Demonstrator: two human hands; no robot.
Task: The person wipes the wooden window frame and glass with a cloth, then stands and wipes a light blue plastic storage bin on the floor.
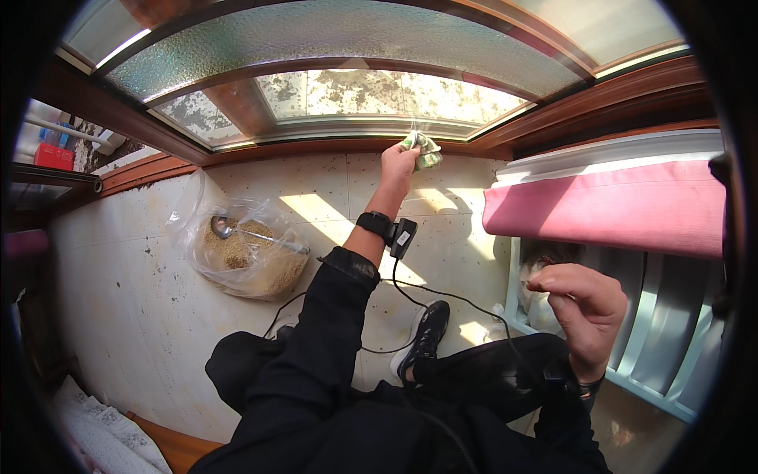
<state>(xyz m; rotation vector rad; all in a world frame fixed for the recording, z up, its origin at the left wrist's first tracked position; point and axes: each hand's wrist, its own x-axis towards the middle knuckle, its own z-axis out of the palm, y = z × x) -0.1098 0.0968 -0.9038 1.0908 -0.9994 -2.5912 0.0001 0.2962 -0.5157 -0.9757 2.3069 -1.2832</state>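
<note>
My left hand reaches forward and grips a crumpled green and white patterned cloth at the lower frame of a glass door or window. Raised at the right is my right hand, its thumb and index finger curled close together; whether something small is between them I cannot tell. On the floor to the left stands an open clear plastic bag of tan grain or pellets, and a metal ladle lies in it.
At the right, a pink cloth covers the top of a pale blue plastic rack or drawer unit. A black cable loops over the tiled floor near my shoe. White patterned fabric lies at the lower left.
</note>
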